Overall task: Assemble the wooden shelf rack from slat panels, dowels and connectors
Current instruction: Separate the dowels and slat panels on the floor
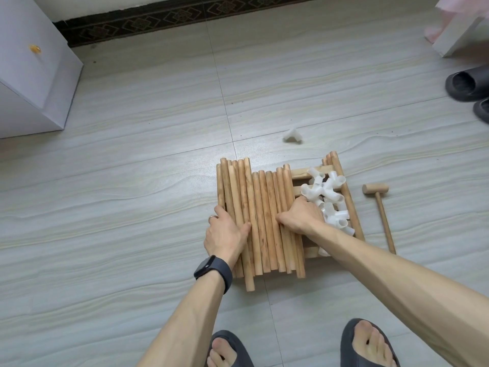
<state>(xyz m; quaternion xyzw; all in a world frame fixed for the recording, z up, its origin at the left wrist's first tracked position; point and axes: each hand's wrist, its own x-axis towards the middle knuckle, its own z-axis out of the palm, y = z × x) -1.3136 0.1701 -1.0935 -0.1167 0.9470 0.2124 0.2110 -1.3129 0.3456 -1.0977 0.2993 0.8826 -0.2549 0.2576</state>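
- Both the left grip [225, 233] and the right grip [300, 215] are laid on the dowels [264, 213]; these lie side by side on top of the stacked panels [347, 197] on the floor [132, 207]; nothing is seen joined, so the rack is judged not yet begun.
- The left grip is closed over the left-hand dowels, thumb across the top and fingers bent down over the bundle's edge; the right grip is set at the bundle's right edge, thumb on the wood; its fingers are hidden between dowels and connectors [326, 192], so whether anything is clasped cannot be told.
- The connectors are heaped on the panels just right of the dowels; a stray connector [292, 135] lies well apart on the floor beyond; a mallet [378, 200] lies on the floor just right of the panels.
- The step in hand is judged to be the clearing of the dowels off the panels, so that the parts can be sorted.
- The bundle is best squeezed evenly from both sides and lifted level; round dowels are likely to roll if one end is tipped; the ends are uneven, so the hold is best taken near the middle.
- Care is needed that the connectors are not swept off by the right grip; the dowels are best set down parallel and close by.
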